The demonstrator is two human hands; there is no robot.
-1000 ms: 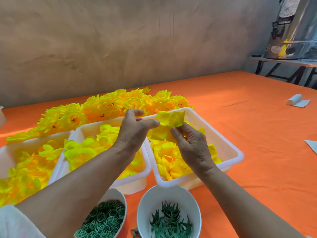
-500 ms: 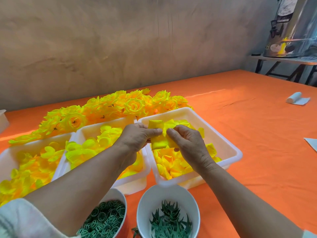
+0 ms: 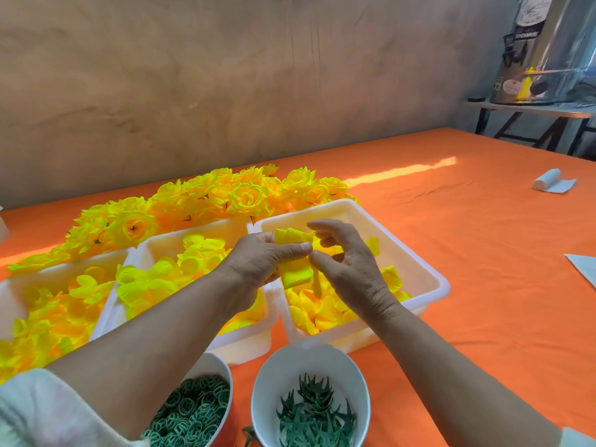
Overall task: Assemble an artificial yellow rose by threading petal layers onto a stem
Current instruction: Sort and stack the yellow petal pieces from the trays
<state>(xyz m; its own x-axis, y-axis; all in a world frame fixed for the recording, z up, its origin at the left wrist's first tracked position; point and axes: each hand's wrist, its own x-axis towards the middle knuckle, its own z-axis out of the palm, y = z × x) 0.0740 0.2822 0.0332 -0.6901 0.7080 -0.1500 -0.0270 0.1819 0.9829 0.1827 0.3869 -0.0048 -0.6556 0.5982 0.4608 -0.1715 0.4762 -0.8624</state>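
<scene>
I see the worktop [image 3: 467,269] in plain orange cloth, with one pale sunlit stripe across it. Petal layer [image 3: 295,274]: bright lemon yellow, no pattern. All three trays are white. Right tray [image 3: 414,253] has yellow-orange petals, middle tray [image 3: 222,230] neon yellow-green ones, left tray [image 3: 64,262] yellow mixed with orange. Finished roses [image 3: 245,198]: yellow, orange in the shadows, dark centres on some. Rings [image 3: 193,411]: mid green, in a cup [image 3: 233,427] with a red outer wall. Sepals [image 3: 314,411]: dark green, in a white bowl [image 3: 309,356]. Wall [image 3: 225,91]: mottled grey-brown. Urn [image 3: 548,53]: silver, black label. Cloth roll [image 3: 546,183]: white. Sleeve [image 3: 38,411]: off-white.
</scene>
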